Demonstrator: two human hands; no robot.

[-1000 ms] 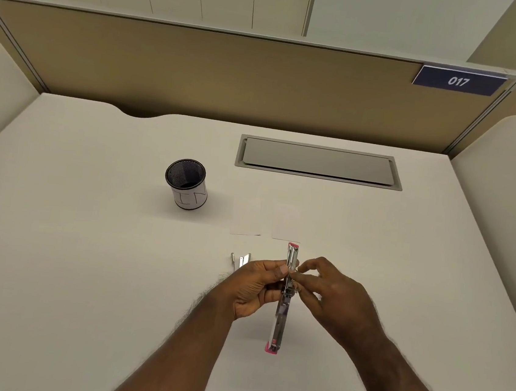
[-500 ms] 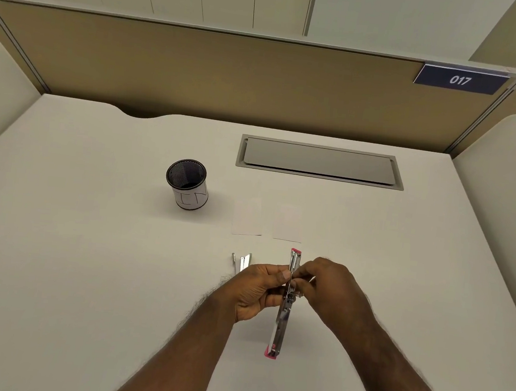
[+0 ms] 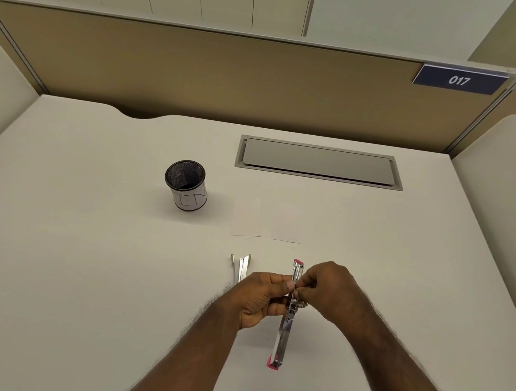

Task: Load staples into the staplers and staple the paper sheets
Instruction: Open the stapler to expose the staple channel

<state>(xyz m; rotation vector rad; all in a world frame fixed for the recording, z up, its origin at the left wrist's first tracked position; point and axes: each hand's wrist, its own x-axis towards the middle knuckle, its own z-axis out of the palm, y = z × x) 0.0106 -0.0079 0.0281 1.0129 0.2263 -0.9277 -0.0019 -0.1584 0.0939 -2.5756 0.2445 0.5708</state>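
A strip of staples, too small to be made out clearly, appears to be pinched in the curled fingertips of the right hand and held against the open channel of the slim chrome stapler with pink end caps. The stapler, unfolded flat, is gripped near its hinge by the left hand, just above the white desk. Compared with a second ago, the right hand has been closed in tighter over the channel, so loading is judged under way. A second metal stapler lies just left; two white paper sheets wait beyond, and a black mesh cup stands further back.
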